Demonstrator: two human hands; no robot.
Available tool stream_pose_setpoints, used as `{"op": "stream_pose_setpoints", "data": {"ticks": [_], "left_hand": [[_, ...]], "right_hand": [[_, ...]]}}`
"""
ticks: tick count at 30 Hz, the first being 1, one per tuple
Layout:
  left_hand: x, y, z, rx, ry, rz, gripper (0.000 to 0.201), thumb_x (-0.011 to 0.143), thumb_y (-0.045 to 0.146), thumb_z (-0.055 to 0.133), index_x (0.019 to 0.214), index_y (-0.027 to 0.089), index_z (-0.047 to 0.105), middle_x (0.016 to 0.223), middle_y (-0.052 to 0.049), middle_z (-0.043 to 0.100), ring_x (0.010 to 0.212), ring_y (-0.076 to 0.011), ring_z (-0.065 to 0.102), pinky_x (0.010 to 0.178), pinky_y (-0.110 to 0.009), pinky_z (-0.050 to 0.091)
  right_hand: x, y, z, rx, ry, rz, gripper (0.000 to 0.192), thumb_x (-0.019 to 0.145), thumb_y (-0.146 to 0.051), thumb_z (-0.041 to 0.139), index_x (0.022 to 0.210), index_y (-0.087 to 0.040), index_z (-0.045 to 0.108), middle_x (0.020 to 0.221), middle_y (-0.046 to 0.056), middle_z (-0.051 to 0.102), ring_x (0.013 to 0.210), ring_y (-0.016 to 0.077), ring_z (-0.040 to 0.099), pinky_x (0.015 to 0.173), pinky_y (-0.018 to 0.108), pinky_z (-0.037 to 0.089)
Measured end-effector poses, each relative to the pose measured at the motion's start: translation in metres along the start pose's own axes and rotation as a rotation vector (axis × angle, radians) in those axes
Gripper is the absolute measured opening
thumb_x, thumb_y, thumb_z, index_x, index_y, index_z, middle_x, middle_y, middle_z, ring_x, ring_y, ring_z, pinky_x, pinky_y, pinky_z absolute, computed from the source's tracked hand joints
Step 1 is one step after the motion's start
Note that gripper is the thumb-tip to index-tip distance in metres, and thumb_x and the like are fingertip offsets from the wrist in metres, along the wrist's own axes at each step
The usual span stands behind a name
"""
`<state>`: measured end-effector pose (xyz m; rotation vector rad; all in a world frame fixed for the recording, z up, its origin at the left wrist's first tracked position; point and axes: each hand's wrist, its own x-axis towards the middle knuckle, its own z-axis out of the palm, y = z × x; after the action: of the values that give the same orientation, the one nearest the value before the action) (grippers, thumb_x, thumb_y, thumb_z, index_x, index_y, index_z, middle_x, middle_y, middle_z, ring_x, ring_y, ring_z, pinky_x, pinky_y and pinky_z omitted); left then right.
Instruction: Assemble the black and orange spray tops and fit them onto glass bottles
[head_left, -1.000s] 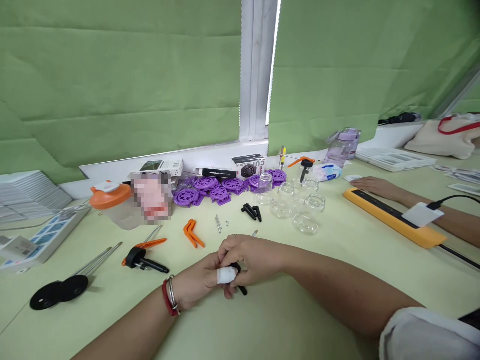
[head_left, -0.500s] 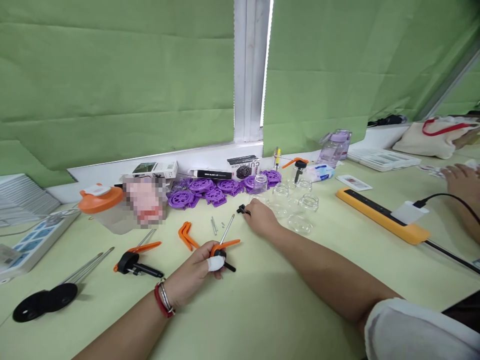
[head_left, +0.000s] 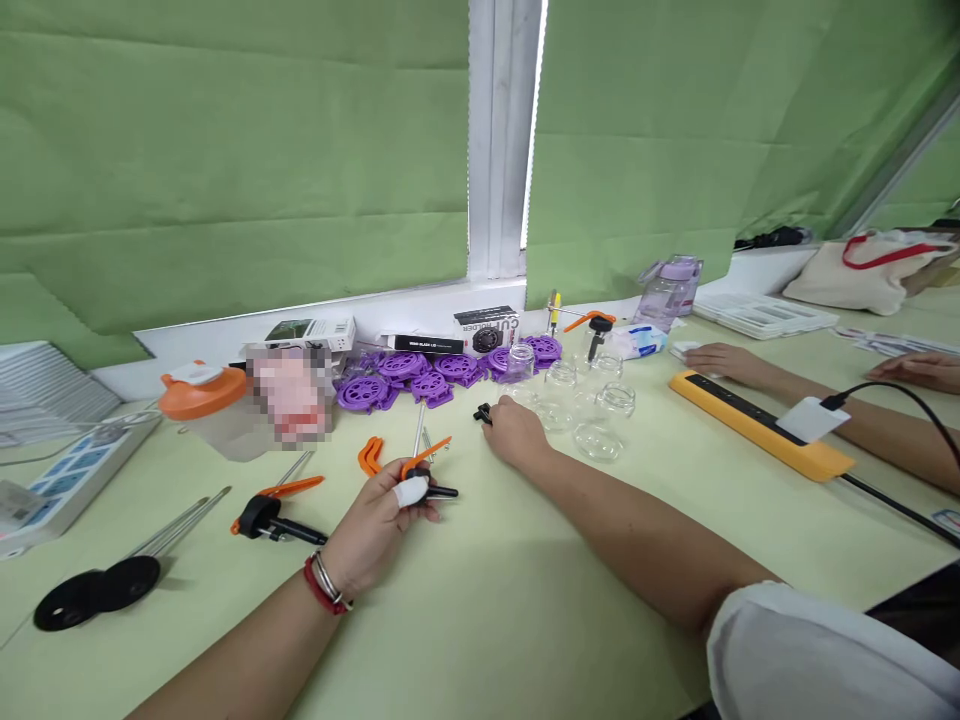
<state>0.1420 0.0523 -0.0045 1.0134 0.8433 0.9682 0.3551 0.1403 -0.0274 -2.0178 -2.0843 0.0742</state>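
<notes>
My left hand [head_left: 369, 530], with white tape round the thumb, is closed on a black-and-orange assembly with a metal rod [head_left: 442, 492]. Its rod points away from me, and a black stem sticks out to the right. Farther forward, my right hand [head_left: 516, 432] rests on the table with its fingers closed round a small black part [head_left: 481, 412], mostly hidden by them. Between the hands lie a few thin metal pins [head_left: 427, 443]. Bent orange levers [head_left: 369, 456] lie just beyond my left hand. A similar black-and-orange assembly [head_left: 262, 516] lies to its left.
Purple slotted discs [head_left: 364, 393] line the back, near clear glass jars [head_left: 616, 398]. A yellow power strip [head_left: 757, 425] lies right, with another person's hand [head_left: 720, 360] beyond it. Black discs with rods [head_left: 127, 583], an orange-lidded shaker [head_left: 202, 390] and a white power strip [head_left: 90, 470] are left.
My left hand has moved slightly up and left with the assembly, whose rod has swung more upright. My right hand stays almost still. The other person's hand has reached in from the right.
</notes>
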Motion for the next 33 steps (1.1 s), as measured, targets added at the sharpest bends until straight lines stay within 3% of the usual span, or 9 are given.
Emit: {"op": "stream_pose_setpoints", "data": {"ticks": [8,13,17,24,33], "left_hand": [[0.002,0.003,0.001,-0.070,0.110,0.089,0.017,0.073,0.020,0.065,0.089,0.016,0.059,0.089,-0.004,0.056,0.075,-0.0136,0.056,0.064,-0.028,0.051],[0.003,0.006,0.000,-0.106,0.150,0.180,0.017,0.076,0.021,0.063,0.092,0.016,0.059,0.090,-0.003,0.056,0.074,-0.0125,0.056,0.066,-0.027,0.050],[0.003,0.005,-0.004,-0.122,0.167,0.206,0.016,0.078,0.021,0.061,0.093,0.016,0.058,0.089,-0.003,0.056,0.074,-0.0126,0.056,0.068,-0.028,0.050],[0.004,0.004,-0.003,-0.129,0.134,0.205,0.018,0.077,0.021,0.060,0.094,0.016,0.056,0.091,-0.003,0.055,0.075,-0.0128,0.055,0.069,-0.030,0.048],[0.006,-0.003,-0.005,0.124,0.221,0.211,0.038,0.063,0.018,0.070,0.096,0.021,0.051,0.092,0.000,0.055,0.083,-0.0130,0.053,0.074,-0.029,0.046]], "right_hand": [[-0.002,0.000,-0.005,0.021,0.020,-0.002,0.020,0.084,-0.029,0.051,0.084,-0.014,0.064,0.095,0.010,0.058,0.078,0.0195,0.058,0.062,0.028,0.037],[-0.019,-0.001,-0.017,0.302,0.124,-0.208,0.013,0.079,-0.030,0.058,0.083,-0.018,0.061,0.092,0.004,0.059,0.076,0.0148,0.055,0.063,0.025,0.037],[-0.032,-0.006,-0.022,0.464,0.035,-0.360,0.009,0.078,-0.028,0.061,0.081,-0.019,0.062,0.081,0.001,0.062,0.075,0.0142,0.054,0.066,0.025,0.037],[-0.043,-0.018,-0.020,0.585,-0.009,-0.427,0.004,0.076,-0.021,0.064,0.079,-0.019,0.065,0.076,0.001,0.065,0.070,0.0132,0.055,0.067,0.025,0.037],[-0.049,-0.021,-0.016,0.638,0.028,-0.482,0.002,0.076,-0.020,0.063,0.075,-0.018,0.063,0.074,0.002,0.063,0.071,0.0145,0.055,0.066,0.026,0.040]]}}
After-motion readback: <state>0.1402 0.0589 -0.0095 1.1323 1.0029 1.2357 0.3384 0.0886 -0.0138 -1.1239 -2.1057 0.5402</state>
